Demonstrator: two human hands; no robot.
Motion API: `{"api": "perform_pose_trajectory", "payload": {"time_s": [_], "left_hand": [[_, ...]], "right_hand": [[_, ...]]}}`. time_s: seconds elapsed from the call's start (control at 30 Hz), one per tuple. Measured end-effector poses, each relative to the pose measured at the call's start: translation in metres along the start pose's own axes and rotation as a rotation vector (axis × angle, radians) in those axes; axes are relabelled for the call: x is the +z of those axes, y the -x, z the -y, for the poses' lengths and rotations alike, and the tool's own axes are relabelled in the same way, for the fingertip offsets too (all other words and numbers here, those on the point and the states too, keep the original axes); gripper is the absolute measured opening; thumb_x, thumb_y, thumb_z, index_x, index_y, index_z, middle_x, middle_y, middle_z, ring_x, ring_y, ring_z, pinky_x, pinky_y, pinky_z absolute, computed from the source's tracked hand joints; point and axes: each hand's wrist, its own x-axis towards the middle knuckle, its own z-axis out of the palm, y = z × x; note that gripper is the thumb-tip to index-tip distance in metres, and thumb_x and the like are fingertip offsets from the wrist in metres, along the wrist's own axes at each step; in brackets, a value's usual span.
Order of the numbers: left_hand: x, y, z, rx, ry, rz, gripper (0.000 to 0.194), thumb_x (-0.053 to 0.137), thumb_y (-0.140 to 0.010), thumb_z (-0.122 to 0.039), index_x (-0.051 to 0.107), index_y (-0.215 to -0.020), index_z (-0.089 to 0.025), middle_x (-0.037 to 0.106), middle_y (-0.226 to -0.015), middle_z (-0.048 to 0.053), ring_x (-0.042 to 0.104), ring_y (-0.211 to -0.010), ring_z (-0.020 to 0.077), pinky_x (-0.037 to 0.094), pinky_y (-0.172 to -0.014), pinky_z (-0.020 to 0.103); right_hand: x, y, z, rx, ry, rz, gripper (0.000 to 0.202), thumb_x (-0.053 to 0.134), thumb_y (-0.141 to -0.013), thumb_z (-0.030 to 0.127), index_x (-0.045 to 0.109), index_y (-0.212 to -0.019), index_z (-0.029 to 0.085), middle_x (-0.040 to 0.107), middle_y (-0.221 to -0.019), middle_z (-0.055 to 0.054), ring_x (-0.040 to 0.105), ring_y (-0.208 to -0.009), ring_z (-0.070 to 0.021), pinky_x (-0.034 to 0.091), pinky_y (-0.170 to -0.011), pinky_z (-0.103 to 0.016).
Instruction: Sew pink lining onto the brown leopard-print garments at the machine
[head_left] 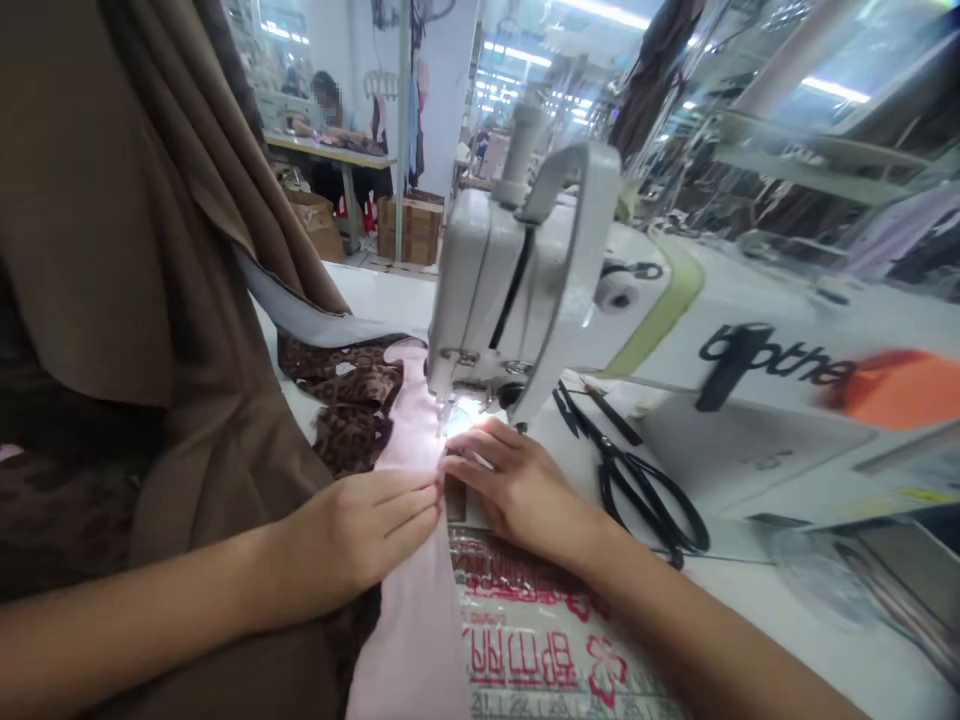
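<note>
A long pink fabric strip [420, 620] runs under the lit needle area of a white sewing machine [480, 290]. My left hand [360, 530] lies over the strip with its fingertips pressed together at the right edge. Just below the needle, my right hand [517, 485] has thumb and fingers closed at that same edge, touching the left fingertips. Brown leopard-print fabric [345, 420] lies under and left of the strip. Plain brown fabric [210, 400] hangs in folds at the left, partly beneath my left forearm.
Black scissors [637, 480] and a dark slim tool [611, 410] lie right of the needle. A clear-covered mat with red print and ruler marks [540, 640] lies in front. Behind, a person sits at another table [337, 150] near cardboard boxes [409, 228].
</note>
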Motion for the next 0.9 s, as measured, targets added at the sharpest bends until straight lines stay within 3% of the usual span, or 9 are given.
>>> {"api": "perform_pose_trajectory", "payload": {"time_s": [0.23,0.37,0.43,0.5,0.57,0.63,0.73,0.83,0.9], "left_hand": [[0.013,0.009,0.041,0.042,0.104,0.042,0.026,0.038,-0.096,-0.011,0.063,-0.099,-0.006,0.069,-0.103,0.013,0.065,-0.098,0.0199,0.056,-0.087,0.032],[0.009,0.007,0.032,0.000,0.138,0.105,0.022,0.042,-0.093,-0.013,0.063,-0.097,-0.006,0.067,-0.101,0.014,0.060,-0.104,0.0238,0.053,-0.090,0.036],[0.003,0.002,0.022,-0.043,0.155,0.121,0.022,0.043,-0.091,-0.012,0.063,-0.097,-0.008,0.066,-0.102,0.013,0.059,-0.104,0.0234,0.052,-0.090,0.036],[-0.005,-0.001,0.017,-0.162,0.150,0.122,0.023,0.043,-0.090,-0.010,0.062,-0.103,-0.011,0.064,-0.108,0.011,0.059,-0.103,0.0216,0.051,-0.090,0.035],[-0.016,0.001,0.020,-0.346,0.108,0.184,0.021,0.048,-0.089,-0.014,0.059,-0.107,-0.010,0.062,-0.109,0.012,0.059,-0.101,0.0222,0.050,-0.088,0.035],[-0.030,0.011,0.029,-0.437,0.087,0.348,0.021,0.058,-0.086,-0.024,0.059,-0.102,-0.010,0.062,-0.102,0.011,0.060,-0.095,0.0233,0.050,-0.082,0.034],[-0.056,0.037,0.040,-0.338,0.094,0.520,0.018,0.067,-0.080,-0.031,0.060,-0.084,-0.015,0.060,-0.092,0.007,0.058,-0.087,0.0217,0.048,-0.075,0.031],[-0.081,0.056,0.018,-0.234,0.047,0.455,0.015,0.058,-0.086,-0.021,0.055,-0.072,-0.017,0.058,-0.081,0.004,0.055,-0.079,0.0182,0.047,-0.071,0.029],[-0.093,0.062,-0.019,-0.230,0.050,0.329,0.014,0.053,-0.090,-0.022,0.057,-0.078,-0.016,0.059,-0.079,0.002,0.055,-0.072,0.0145,0.048,-0.067,0.027]], "right_hand": [[0.002,0.001,0.000,0.113,0.040,-0.038,0.032,0.040,-0.085,0.007,0.061,-0.107,0.016,0.058,-0.107,-0.012,0.051,-0.093,-0.0253,0.048,-0.080,-0.044],[-0.020,0.004,0.032,0.355,-0.144,0.044,0.025,0.043,-0.093,0.031,0.062,-0.092,0.014,0.060,-0.088,-0.010,0.053,-0.086,-0.0247,0.047,-0.077,-0.042],[-0.028,0.005,0.052,0.483,-0.261,0.131,0.034,0.049,-0.091,0.046,0.060,-0.079,0.015,0.057,-0.078,-0.008,0.052,-0.080,-0.0236,0.045,-0.070,-0.040],[-0.031,0.005,0.068,0.556,-0.377,0.200,0.036,0.054,-0.087,0.048,0.057,-0.068,0.017,0.055,-0.076,-0.007,0.051,-0.078,-0.0225,0.044,-0.069,-0.038],[-0.031,0.005,0.080,0.599,-0.622,0.179,0.032,0.058,-0.085,0.044,0.057,-0.067,0.017,0.057,-0.078,-0.007,0.053,-0.079,-0.0217,0.045,-0.071,-0.037],[-0.030,0.007,0.090,0.694,-1.035,0.078,0.027,0.059,-0.084,0.044,0.061,-0.078,0.018,0.061,-0.081,-0.006,0.057,-0.077,-0.0196,0.047,-0.069,-0.034],[-0.032,0.013,0.105,0.861,-1.590,-0.022,0.034,0.065,-0.079,0.049,0.063,-0.092,0.018,0.066,-0.079,-0.004,0.062,-0.068,-0.0157,0.050,-0.064,-0.028],[-0.037,0.019,0.122,0.809,-1.777,0.066,0.040,0.067,-0.077,0.054,0.065,-0.093,0.018,0.068,-0.079,-0.006,0.065,-0.066,-0.0173,0.052,-0.061,-0.029],[-0.041,0.024,0.133,0.638,-1.617,0.101,0.050,0.052,-0.085,0.062,0.062,-0.106,0.018,0.068,-0.081,-0.007,0.066,-0.063,-0.0176,0.053,-0.058,-0.029]]}}
